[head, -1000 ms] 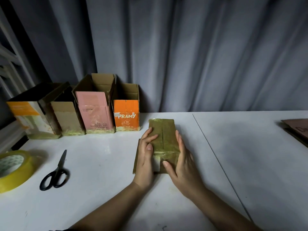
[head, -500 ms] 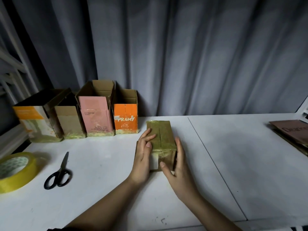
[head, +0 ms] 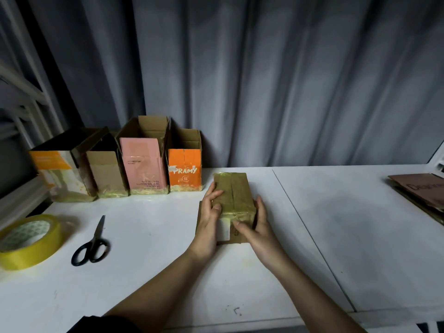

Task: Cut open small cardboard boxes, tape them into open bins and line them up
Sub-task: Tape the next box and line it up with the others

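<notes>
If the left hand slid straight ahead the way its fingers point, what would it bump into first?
Probably the orange box. The left hand rests on the taped box, fingers aimed up and slightly right, so it might pass just beside it toward the curtain. Depth is unclear.

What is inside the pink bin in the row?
The pink bin shows only bare cardboard walls and inner flaps through its open top. Its lower interior is hidden by its own front panel, so any contents there cannot be seen.
</notes>
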